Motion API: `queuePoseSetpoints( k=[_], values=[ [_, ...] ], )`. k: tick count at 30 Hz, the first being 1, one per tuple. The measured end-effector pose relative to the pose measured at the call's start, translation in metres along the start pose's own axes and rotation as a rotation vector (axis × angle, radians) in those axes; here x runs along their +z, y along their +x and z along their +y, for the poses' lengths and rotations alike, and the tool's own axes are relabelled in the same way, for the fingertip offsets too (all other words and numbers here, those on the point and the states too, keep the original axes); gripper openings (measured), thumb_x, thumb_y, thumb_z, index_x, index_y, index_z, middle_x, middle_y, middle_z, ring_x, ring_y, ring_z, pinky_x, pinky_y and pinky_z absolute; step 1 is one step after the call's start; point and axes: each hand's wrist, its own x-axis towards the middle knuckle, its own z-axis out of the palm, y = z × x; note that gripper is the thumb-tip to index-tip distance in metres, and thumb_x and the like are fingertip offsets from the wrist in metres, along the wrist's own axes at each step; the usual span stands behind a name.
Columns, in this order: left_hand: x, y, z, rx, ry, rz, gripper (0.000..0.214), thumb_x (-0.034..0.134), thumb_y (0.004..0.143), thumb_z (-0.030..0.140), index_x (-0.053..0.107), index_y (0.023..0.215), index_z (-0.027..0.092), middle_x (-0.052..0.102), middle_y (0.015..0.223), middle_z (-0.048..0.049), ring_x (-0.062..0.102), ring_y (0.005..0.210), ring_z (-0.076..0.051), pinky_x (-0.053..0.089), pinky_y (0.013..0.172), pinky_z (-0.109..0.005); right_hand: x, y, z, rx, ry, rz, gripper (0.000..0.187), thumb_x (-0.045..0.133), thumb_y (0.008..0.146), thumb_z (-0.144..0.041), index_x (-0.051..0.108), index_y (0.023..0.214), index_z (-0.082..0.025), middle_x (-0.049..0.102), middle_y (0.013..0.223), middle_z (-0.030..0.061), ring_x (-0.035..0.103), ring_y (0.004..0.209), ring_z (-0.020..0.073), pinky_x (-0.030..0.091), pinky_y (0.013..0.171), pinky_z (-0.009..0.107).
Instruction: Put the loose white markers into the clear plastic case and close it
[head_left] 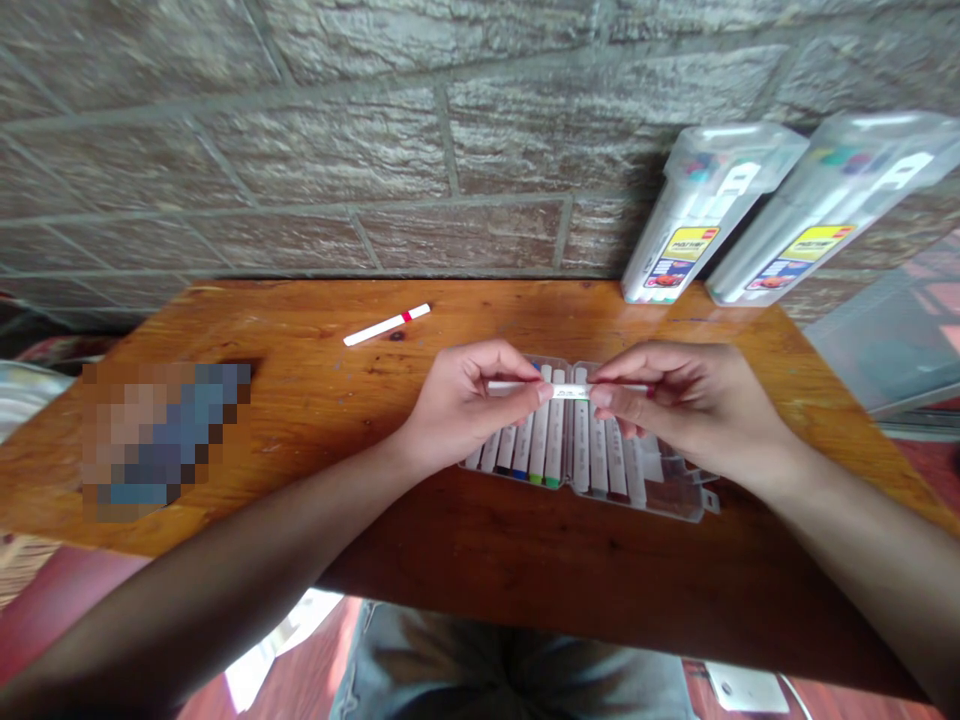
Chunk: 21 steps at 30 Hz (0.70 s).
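Note:
Both hands hold one white marker (568, 390) level above an open clear marker case (679, 498). My left hand (469, 400) pinches the marker's left end, where a bit of blue shows. My right hand (686, 395) pinches its right end, where a bit of red shows. The case lies flat on the wooden table (315, 400) and holds several white markers (555, 450) with coloured caps side by side. Part of the case is hidden under my hands.
A single white marker with a red band (388, 325) lies on the table behind my left hand. Two closed clear marker boxes (705, 210) (825, 200) lean against the stone wall at the back right. A pixelated patch (161, 435) covers the table's left side.

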Motion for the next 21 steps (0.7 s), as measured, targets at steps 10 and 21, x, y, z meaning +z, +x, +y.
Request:
queuePoseSetpoints(
  k=[10,21],
  values=[
    [0.007,-0.009,-0.001,0.03,0.041,-0.087,0.027,0.091,0.079,0.038,0.077,0.084,0.015,0.071,0.073,-0.0024,0.065,0.059,-0.012,0.052,0.053,-0.021,0.008,-0.01,0.002,-0.155,-0.26,-0.022,0.011,0.088,0.086,-0.03,0.082,0.09,-0.022,0.079,0.08,0.0018,0.071,0.067,0.0154,0.058,0.062,0.024],
    [0.006,-0.014,-0.002,0.031,0.047,-0.186,0.021,0.081,0.091,0.036,0.08,0.096,0.015,0.073,0.075,-0.0039,0.069,0.065,-0.014,0.053,0.059,-0.022,0.009,-0.012,0.009,-0.16,-0.326,-0.026,0.018,0.086,0.088,-0.036,0.08,0.09,-0.02,0.061,0.065,-0.0019,0.051,0.057,0.0114,0.041,0.051,0.024]
  ],
)
